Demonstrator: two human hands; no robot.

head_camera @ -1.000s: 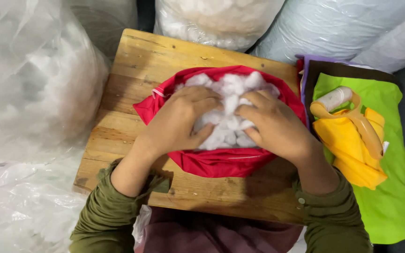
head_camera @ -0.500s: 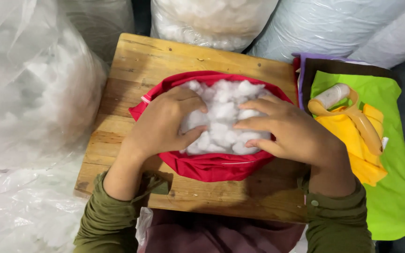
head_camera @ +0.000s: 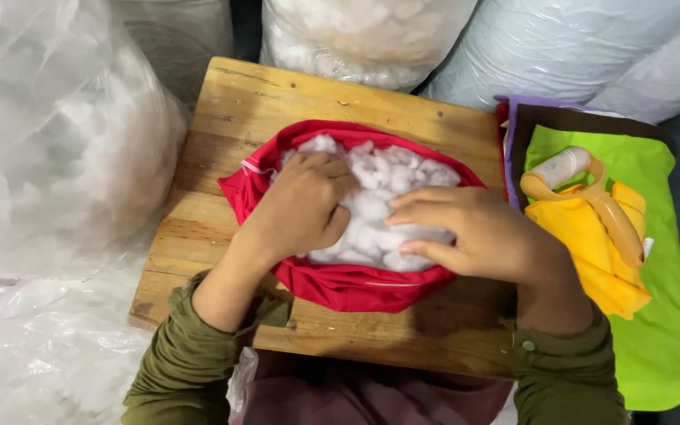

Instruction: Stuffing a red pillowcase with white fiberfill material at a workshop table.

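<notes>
A red fabric cover (head_camera: pixel 348 283) lies open on a small wooden table (head_camera: pixel 277 102), filled with white fluffy stuffing (head_camera: pixel 387 177). My left hand (head_camera: pixel 301 208) presses down into the stuffing on the left side, fingers curled among the tufts. My right hand (head_camera: pixel 474 232) lies flat on the stuffing at the right, fingers spread and pointing left. Both wrists come out of olive green sleeves at the table's near edge.
Big clear plastic bags of white stuffing (head_camera: pixel 57 157) crowd the left and the back (head_camera: pixel 356 35). To the right lies a stack of coloured fabric, green (head_camera: pixel 655 338) on top, with a yellow cloth (head_camera: pixel 592 252) and a tan-handled roller (head_camera: pixel 584 185) on it.
My left hand has pushed deeper into the stuffing and curled. My right hand has flattened and slid a little lower on the pile.
</notes>
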